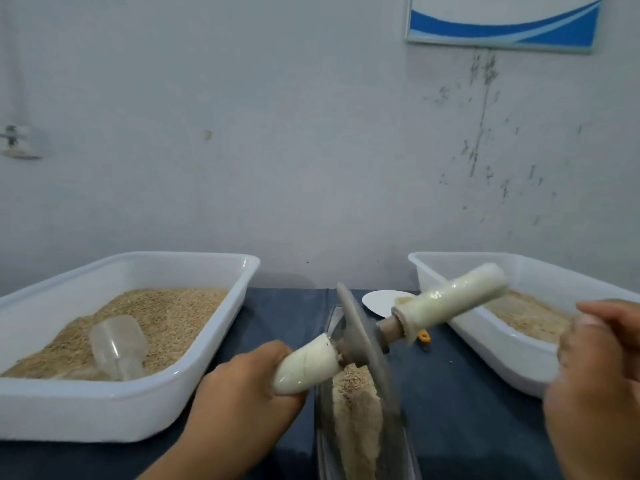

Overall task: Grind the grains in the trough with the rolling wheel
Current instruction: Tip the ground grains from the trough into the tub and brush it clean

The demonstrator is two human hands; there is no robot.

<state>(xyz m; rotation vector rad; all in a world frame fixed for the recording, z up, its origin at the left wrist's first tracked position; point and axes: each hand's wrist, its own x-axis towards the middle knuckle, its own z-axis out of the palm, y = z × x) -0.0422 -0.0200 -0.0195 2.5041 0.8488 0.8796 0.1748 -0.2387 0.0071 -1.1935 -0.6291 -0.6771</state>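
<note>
A: Nearest to us, what are the hands doing?

B: The left hand [239, 386] is wrapped round the left handle [306, 363] of the rolling wheel [363, 344], fingers curled under the white grip and the thumb over it. The right hand [599, 368] is off the tool: its fingers are loosely bent, holding nothing, just beside the near rim of the right tray [485, 348] and apart from the right handle [453, 303].

A: And the wheel itself?

B: The grey disc stands on edge in the trough [325, 427], tilted, with its axle slanting so the right handle rises up and away over the right tray. It is blurred, so I cannot tell exactly where its rim meets the trough.

A: Where are the grains?

B: The grains [356, 407] lie heaped in the trough just in front of the disc, pale and partly crushed, running toward the bottom edge of the view. The trough sits on the dark blue table [277, 317], between the two trays.

A: Further back?

B: The left tray [104, 410], white plastic, holds tan grain with a clear scoop [117, 344] lying in it. The right tray holds a paler layer of grain. Behind the wheel lies a white disc-shaped thing [381, 301], and a small yellow object [424, 337] rests on the table near the right handle. Beyond is a stained white wall [311, 133] with a blue-and-white poster [502, 19] at the top right.
</note>
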